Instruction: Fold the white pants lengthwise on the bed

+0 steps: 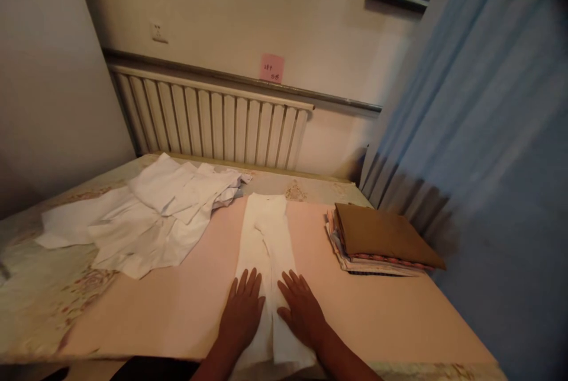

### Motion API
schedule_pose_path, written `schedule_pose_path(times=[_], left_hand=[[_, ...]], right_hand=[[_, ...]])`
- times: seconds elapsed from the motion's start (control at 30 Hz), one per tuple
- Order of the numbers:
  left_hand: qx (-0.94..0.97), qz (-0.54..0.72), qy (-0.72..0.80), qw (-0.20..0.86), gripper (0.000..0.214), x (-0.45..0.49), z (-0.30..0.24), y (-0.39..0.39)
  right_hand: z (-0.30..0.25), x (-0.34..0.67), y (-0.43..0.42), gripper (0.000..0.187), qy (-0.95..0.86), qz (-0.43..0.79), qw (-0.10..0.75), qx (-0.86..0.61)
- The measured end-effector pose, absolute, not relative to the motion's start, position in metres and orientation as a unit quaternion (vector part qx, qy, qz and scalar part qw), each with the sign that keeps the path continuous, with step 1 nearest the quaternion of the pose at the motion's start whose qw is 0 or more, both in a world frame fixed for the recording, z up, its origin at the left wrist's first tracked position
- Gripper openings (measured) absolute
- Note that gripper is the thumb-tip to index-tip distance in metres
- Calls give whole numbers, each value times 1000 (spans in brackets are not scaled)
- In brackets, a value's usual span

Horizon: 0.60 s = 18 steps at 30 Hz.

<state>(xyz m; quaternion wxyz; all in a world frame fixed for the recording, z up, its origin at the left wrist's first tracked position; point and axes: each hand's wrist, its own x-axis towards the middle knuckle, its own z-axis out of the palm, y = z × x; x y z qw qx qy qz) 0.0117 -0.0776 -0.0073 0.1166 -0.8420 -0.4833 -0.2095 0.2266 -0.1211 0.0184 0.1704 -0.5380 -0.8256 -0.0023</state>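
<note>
A white garment [276,239] lies flat on a pink cloth in front of me, folded into a long narrow strip; it looks like a pair of trousers, though I cannot be sure. My left hand [242,307] rests palm down on its left side, fingers stretched out. On its right side lies my right hand [302,305], also flat with the fingers spread. Neither hand grips anything. The near end of the garment shows between my forearms, close to the table's front edge.
Left of me is a loose heap of white clothes [164,215]. A folded stack of fabrics [381,239] with a brown piece on top sits at the right. The pink cloth [177,304] covers a floral tablecloth [26,280]. Behind stands a radiator [217,120]; a blue curtain [479,150] hangs at right.
</note>
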Motion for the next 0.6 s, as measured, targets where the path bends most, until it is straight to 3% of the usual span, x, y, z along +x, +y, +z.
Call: schedule_pose_path(times=[0.6], left_hand=[[-839,-192,-492,129,49,12,1,-99]], right_hand=[[15,231,-157,62,-850,48,143,-504]])
